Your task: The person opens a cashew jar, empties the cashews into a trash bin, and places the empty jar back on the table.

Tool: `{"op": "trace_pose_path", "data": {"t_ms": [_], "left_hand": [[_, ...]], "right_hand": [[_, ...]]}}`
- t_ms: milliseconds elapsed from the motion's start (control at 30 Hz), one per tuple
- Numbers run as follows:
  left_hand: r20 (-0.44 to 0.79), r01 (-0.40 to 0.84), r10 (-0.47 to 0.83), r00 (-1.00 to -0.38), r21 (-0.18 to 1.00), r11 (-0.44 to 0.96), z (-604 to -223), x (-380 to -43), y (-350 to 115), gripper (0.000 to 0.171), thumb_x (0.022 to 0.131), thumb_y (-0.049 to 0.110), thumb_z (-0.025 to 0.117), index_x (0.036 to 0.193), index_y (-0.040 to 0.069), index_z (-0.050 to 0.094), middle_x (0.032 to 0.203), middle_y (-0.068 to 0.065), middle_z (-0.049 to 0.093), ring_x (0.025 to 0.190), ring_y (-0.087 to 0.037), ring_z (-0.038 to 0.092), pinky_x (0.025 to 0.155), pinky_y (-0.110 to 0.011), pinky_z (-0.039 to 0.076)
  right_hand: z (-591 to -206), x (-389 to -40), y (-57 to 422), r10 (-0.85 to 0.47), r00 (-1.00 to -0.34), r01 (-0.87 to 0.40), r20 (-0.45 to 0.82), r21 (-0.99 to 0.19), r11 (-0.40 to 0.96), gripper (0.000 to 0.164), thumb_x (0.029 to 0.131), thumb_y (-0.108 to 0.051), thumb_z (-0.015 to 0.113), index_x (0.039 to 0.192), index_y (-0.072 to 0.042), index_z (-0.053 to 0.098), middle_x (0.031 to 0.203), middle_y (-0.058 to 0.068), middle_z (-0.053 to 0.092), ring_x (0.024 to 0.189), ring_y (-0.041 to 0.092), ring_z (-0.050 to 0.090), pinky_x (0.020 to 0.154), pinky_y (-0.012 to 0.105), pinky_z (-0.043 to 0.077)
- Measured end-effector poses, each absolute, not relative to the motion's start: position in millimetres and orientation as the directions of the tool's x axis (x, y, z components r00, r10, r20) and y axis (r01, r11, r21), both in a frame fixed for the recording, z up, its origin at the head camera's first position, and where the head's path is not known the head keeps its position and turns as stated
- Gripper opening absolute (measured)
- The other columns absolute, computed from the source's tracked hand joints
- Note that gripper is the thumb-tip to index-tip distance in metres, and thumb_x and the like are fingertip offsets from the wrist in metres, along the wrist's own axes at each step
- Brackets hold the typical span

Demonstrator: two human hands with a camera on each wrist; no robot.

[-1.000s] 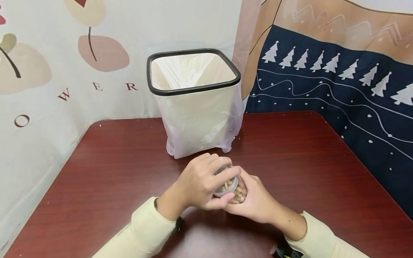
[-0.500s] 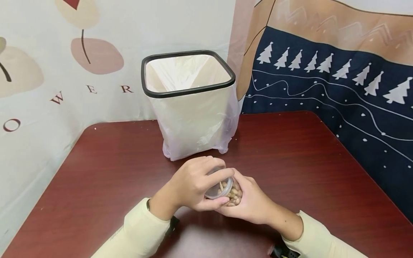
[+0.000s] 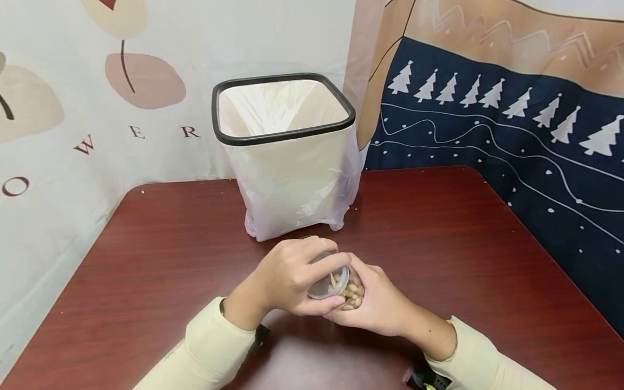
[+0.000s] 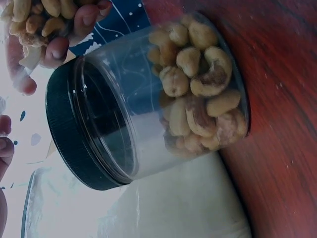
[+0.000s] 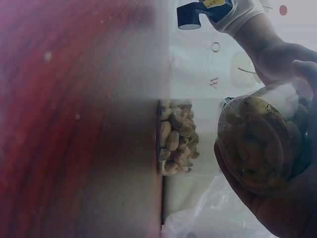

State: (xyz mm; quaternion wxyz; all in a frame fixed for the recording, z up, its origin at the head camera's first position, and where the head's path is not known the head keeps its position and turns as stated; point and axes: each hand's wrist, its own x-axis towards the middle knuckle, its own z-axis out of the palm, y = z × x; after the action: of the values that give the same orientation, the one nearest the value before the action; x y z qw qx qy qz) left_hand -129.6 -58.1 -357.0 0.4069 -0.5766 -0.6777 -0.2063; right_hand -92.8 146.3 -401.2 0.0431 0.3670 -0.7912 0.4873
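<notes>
In the head view my right hand (image 3: pixel 385 303) grips a clear jar of nuts (image 3: pixel 353 295) from the right side. My left hand (image 3: pixel 292 276) curls thumb and fingers around the jar's round clear top end, partly covering it. The right wrist view shows this held jar (image 5: pixel 255 144) from its base, raised off the table. A second clear jar of cashews (image 4: pixel 195 104), with a black screw lid (image 4: pixel 81 134), stands upright on the table. Behind my left hand it is almost wholly hidden in the head view.
A white bin (image 3: pixel 292 184) with a black rim (image 3: pixel 287 138) and a thin plastic liner stands beyond my hands. Under everything is a dark red wooden table (image 3: pixel 161 260). Printed cloths (image 3: pixel 487 124) hang behind the table and along its right side.
The head view has swung slightly right, so everything sits a little further left. Both hands keep their grip on the jar, nearly still over the last half second.
</notes>
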Motion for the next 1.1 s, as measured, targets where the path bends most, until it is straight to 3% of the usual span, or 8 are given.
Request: {"op": "trace_pose_path", "data": {"t_ms": [533,867,1100], "left_hand": [[0.800,0.935,0.598,-0.048,-0.175,0.309,-355.3,-124.0,-53.0,0.040,0.083,0.043,0.063,0.105,0.010,0.069,0.093,-0.005,0.064,0.071,-0.015,0.062,0.062,-0.026,0.055],[0.801,0.901,0.587,-0.114,-0.166,0.401,-357.2,-120.4,-51.5,0.038,0.084,0.043,0.061,0.102,0.010,0.068,0.092,-0.005,0.063,0.068,-0.014,0.059,0.061,-0.027,0.054],[0.800,0.873,0.577,-0.165,-0.153,0.462,-356.6,-117.4,-48.3,0.037,0.083,0.041,0.061,0.101,0.009,0.067,0.090,-0.004,0.060,0.064,-0.013,0.053,0.057,-0.026,0.050]], "right_hand": [[-400.6,-91.2,148.0,-0.527,-0.716,-0.649,0.457,-0.713,0.266,0.062,0.074,-0.019,0.086,0.126,-0.017,0.052,0.099,0.001,0.072,0.086,0.006,0.069,0.075,0.022,0.057],[-399.6,-91.5,145.1,-0.506,-0.735,-0.633,0.451,-0.724,0.275,0.062,0.073,-0.017,0.086,0.125,-0.017,0.053,0.100,0.003,0.073,0.088,0.007,0.070,0.077,0.023,0.057],[-400.0,-92.0,145.1,-0.492,-0.755,-0.611,0.433,-0.737,0.289,0.059,0.073,-0.016,0.085,0.123,-0.018,0.053,0.098,-0.003,0.072,0.085,0.006,0.069,0.076,0.024,0.057]]}}
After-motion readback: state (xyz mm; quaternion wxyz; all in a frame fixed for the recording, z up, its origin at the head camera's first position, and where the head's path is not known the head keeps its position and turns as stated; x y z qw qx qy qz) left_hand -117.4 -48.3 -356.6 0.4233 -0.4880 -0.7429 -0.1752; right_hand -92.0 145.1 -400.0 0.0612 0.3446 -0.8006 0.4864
